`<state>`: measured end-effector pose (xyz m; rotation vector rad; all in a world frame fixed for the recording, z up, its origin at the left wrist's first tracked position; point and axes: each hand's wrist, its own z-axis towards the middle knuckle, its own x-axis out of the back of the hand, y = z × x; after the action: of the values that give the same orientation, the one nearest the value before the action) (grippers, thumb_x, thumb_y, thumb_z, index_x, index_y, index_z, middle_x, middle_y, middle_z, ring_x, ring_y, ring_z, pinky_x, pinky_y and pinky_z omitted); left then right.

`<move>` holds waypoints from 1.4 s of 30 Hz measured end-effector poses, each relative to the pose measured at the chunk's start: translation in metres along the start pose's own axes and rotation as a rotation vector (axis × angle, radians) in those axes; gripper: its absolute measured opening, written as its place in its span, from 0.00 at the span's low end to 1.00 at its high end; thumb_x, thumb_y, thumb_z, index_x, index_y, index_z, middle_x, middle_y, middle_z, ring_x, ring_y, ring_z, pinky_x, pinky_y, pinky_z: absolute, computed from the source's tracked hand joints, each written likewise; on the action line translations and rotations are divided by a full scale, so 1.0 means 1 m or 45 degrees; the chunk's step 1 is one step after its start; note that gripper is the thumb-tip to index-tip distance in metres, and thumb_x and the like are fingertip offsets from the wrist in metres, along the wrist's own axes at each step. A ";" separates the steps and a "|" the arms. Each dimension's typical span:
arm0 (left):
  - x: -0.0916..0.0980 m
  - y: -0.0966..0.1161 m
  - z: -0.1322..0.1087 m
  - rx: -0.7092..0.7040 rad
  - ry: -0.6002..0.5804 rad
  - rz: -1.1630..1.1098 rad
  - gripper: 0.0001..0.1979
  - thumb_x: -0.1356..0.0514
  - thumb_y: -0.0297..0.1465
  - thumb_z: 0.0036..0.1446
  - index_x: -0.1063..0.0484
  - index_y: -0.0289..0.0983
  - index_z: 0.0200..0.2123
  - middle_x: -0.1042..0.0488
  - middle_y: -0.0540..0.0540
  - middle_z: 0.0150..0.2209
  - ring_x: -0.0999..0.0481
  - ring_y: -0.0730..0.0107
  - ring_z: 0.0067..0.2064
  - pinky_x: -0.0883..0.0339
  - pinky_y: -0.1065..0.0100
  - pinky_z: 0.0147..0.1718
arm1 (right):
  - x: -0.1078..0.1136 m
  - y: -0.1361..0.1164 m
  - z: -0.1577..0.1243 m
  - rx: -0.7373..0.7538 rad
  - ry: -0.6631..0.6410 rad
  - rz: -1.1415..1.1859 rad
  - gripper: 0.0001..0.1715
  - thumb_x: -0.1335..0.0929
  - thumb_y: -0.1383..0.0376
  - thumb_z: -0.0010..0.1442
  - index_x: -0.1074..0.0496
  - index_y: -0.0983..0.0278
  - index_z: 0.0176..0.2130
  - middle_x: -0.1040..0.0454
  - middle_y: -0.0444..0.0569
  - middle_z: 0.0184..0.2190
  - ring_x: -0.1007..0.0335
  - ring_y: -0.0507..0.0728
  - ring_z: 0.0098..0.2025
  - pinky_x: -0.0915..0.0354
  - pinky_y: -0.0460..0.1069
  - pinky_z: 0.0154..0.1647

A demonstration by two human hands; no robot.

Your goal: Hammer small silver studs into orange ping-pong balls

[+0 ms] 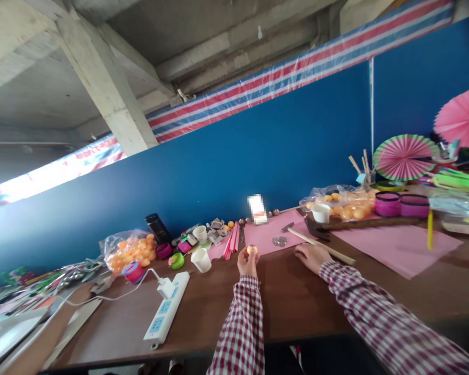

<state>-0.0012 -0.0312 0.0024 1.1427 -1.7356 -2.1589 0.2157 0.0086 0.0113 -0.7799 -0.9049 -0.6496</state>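
An orange ping-pong ball is pinched between the fingers of my left hand, just above the table's middle. My right hand lies palm down on the brown table, its fingers stretched out and holding nothing. Right beside it runs the wooden handle of a hammer, whose metal head points away to the left. A small pile of shiny metal pieces sits on a pink sheet beyond my hands. Both my sleeves are checked.
A white power strip lies left, near paper cups and a bag of orange balls. Another person's forearm reaches in at far left. More balls, purple tape-like rolls and paper fans stand right. A blue partition rises behind.
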 end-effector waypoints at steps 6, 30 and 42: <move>0.001 -0.001 0.001 -0.004 -0.016 -0.017 0.16 0.36 0.31 0.40 0.34 0.32 0.35 0.29 0.45 0.30 0.27 0.77 0.27 0.30 0.71 0.29 | -0.002 0.000 0.001 -0.002 0.000 -0.003 0.12 0.41 0.61 0.55 0.31 0.60 0.32 0.28 0.45 0.32 0.33 0.52 0.36 0.42 0.46 0.37; 0.000 -0.003 -0.004 -0.081 -0.192 0.316 0.19 0.37 0.36 0.39 0.33 0.32 0.36 0.28 0.43 0.33 0.26 0.69 0.31 0.29 0.68 0.28 | -0.006 -0.008 0.014 -0.141 -0.002 0.021 0.14 0.43 0.63 0.55 0.31 0.63 0.30 0.30 0.48 0.28 0.35 0.53 0.31 0.44 0.47 0.32; -0.031 -0.008 0.017 0.124 -0.382 0.178 0.21 0.36 0.35 0.40 0.35 0.33 0.39 0.30 0.42 0.38 0.26 0.68 0.35 0.30 0.65 0.35 | -0.012 -0.020 0.066 -0.201 0.021 0.115 0.11 0.41 0.65 0.54 0.32 0.63 0.33 0.30 0.46 0.30 0.37 0.51 0.30 0.47 0.45 0.28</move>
<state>0.0123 0.0015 0.0102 0.7175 -1.9932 -2.2743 0.1664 0.0530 0.0330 -0.9502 -0.8049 -0.6525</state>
